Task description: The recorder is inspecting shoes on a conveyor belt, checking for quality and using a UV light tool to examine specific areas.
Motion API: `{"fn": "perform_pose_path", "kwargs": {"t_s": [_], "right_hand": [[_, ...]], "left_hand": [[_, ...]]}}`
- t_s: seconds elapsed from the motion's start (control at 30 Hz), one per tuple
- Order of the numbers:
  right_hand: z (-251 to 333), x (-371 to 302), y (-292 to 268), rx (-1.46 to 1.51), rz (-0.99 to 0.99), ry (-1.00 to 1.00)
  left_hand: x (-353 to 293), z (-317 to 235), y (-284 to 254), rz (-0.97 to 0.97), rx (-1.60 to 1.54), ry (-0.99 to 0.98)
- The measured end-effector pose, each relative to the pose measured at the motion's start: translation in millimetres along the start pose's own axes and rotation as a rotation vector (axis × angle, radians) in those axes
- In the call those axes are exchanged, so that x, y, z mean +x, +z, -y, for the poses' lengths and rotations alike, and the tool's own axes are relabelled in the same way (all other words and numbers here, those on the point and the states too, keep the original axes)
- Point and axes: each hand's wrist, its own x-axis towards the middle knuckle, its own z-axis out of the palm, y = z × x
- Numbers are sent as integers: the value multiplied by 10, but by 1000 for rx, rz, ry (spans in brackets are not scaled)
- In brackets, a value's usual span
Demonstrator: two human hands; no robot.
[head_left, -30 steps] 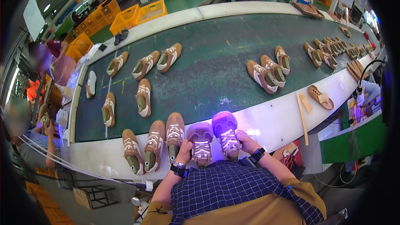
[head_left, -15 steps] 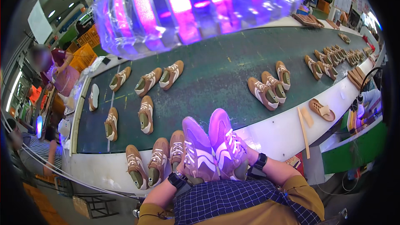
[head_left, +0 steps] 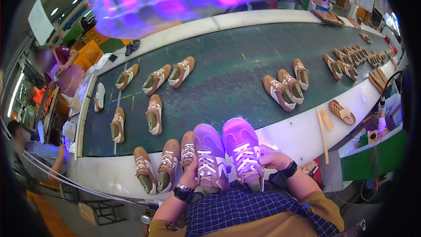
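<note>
Two tan sneakers with white laces and side stripes are held side by side in front of my body, toes pointing away, under purple light. My left hand (head_left: pixel 190 174) grips the left sneaker (head_left: pixel 208 147) along its outer side. Around the outer side of the right sneaker (head_left: pixel 242 145) my right hand (head_left: pixel 273 159) is closed. Both shoes show their laced tops, and olive shoe lasts fill their openings. Just left of my left hand, several matching sneakers (head_left: pixel 168 160) stand on the white ledge. Some fingers are hidden behind the shoes.
A dark green conveyor belt (head_left: pixel 219 79) carries several more sneakers (head_left: pixel 280 91). Over it hangs a plastic-wrapped purple lamp (head_left: pixel 210 0). A brown sandal-like piece (head_left: pixel 341 112) and tan strips (head_left: pixel 322 132) lie on the right ledge. Another person (head_left: pixel 66 72) works at the far left.
Both held sneakers have turned, so their laces now face up more than their sides. My right hand shows more beside its shoe. The lamp sits higher in view.
</note>
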Motion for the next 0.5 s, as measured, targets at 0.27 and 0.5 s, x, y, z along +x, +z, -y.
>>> {"fn": "perform_pose_path", "kwargs": {"t_s": [0.27,0.5], "right_hand": [[124,-204,155,-399,-105,-60],[55,-239,363,-486,-373,-168]], "left_hand": [[-260,-67,66,121,107,2],[-372,-72,464,-71,258,227]]}}
